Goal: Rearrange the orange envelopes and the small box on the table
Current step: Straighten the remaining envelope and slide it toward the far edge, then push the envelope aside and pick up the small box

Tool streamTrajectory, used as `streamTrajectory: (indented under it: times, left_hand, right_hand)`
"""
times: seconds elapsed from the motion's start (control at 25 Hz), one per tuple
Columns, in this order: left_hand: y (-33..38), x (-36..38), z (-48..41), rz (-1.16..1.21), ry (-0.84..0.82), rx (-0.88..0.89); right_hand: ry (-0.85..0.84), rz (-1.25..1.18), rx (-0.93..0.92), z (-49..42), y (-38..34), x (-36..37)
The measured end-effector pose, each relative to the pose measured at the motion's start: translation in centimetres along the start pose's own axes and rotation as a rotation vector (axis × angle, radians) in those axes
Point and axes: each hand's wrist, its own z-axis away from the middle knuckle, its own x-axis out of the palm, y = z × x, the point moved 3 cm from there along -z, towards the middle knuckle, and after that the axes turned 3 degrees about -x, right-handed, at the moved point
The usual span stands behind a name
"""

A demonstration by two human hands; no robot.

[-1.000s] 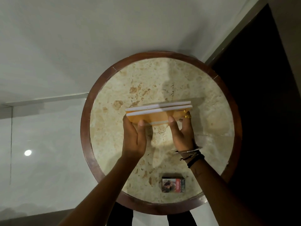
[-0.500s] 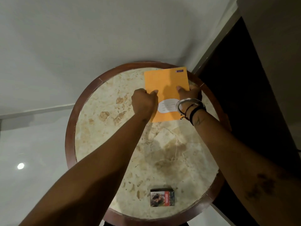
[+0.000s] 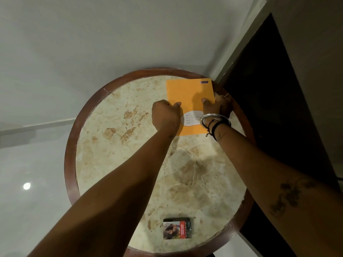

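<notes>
Here, an orange envelope stack (image 3: 189, 101) lies flat on the far right part of a round table (image 3: 70, 164), its far right corner reaching the dark wooden rim. Only the top orange face shows, so how many pieces lie under it cannot be told. A small blue printed mark sits at its far right corner, and a white oval label with faint lines (too small to read) sits near its lower middle, partly covered by the wrists. The left hand (image 3: 165, 115) rests at the stack's left edge with its fingers curled into a loose fist, the thumb tip pressing on the orange surface; whether the fingers pinch the edge underneath cannot be told. The right hand (image 3: 217, 106) lies at the stack's right edge, one finger flat on the orange face and the rest curled over the side near the rim, so its grip also cannot be told for sure. The right wrist wears metal bangles and dark cords (image 3: 213, 121). Both bare forearms reach across the mottled beige stone top. Well apart from the stack, near the front edge of the table, a small box (image 3: 177, 228) lies flat, with a dark picture and a red panel on its face. Beyond the table are a pale floor (image 3: 37, 108) and a dark opening (image 3: 269, 89) at the right.
</notes>
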Motion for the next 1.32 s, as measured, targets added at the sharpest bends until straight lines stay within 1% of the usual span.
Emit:
streamTrajectory:
  times: [0.08,0.16,0.2,0.28,0.32,0.36,0.4,0.44,0.48,0.52,0.6,0.68,0.8,0.88,0.96,1.08,1.16,1.32]
  left_hand:
    - [-0.2,-0.6,0.5,-0.022,0.009,0.05]
    - [-1.7,-2.5,1.4,-0.125,0.083,0.116]
    - [-2.9,-3.8,1.8,-0.199,0.155,0.219]
    - [-5.9,-7.1,3.6,-0.361,0.289,0.552]
    - [-7.9,-8.7,4.4,-0.474,0.291,0.691]
    - [-10.4,-10.4,4.9,-0.593,0.224,0.732]
    - [-12.9,-12.0,5.1,-0.698,0.113,0.664]
    - [-15.5,-13.3,5.2,-0.754,0.005,0.54]
    - [-17.6,-14.3,5.3,-0.765,-0.073,0.426]
    - [-19.2,-14.8,5.5,-0.773,-0.109,0.371]
    - [-20.5,-15.0,5.9,-0.803,-0.127,0.393]
    - [-20.5,-14.8,6.2,-0.818,-0.132,0.41]
    - [-20.7,-14.9,6.3,-0.817,-0.112,0.416]
    - [-21.0,-15.0,6.3,-0.804,-0.098,0.436]
    - [-21.1,-15.2,6.1,-0.782,-0.101,0.433]
    - [-21.1,-15.2,5.8,-0.78,-0.111,0.413]
    - [-21.1,-15.1,5.7,-0.787,-0.107,0.407]
    - [-21.2,-15.1,5.6,-0.786,-0.112,0.387]
  right_hand:
    - [0.011,0.034,-0.067,0.9,-0.4,-1.2]
    - [0.03,0.138,-0.199,3.5,-0.3,-2.5]
    - [0.045,0.194,-0.32,5.6,0.2,-2.9]
    - [0.015,0.286,-0.613,11.4,2.1,-3.3]
    - [-0.053,0.322,-0.733,14.8,3.5,-3.4]
    - [-0.176,0.366,-0.803,18.3,5.3,-3.5]
    - [-0.33,0.419,-0.836,21.6,7.3,-3.5]
    - [-0.475,0.479,-0.844,24.6,9.3,-3.6]
    - [-0.574,0.526,-0.847,27.1,11.1,-3.8]
    - [-0.626,0.561,-0.844,28.8,12.5,-4.0]
    - [-0.628,0.605,-0.862,30.5,14.2,-4.1]
    - [-0.567,0.588,-0.902,30.5,14.3,-3.7]
    - [-0.507,0.543,-0.883,30.2,13.9,-2.9]
    - [-0.519,0.528,-0.794,29.7,13.0,-2.3]
    - [-0.499,0.447,-0.68,28.8,10.3,-1.3]
    - [-0.329,0.191,-0.482,25.7,3.1,1.2]
    - [-0.216,0.057,-0.359,22.0,-2.3,4.0]
    - [-0.106,0.032,-0.254,14.6,-10.6,9.6]
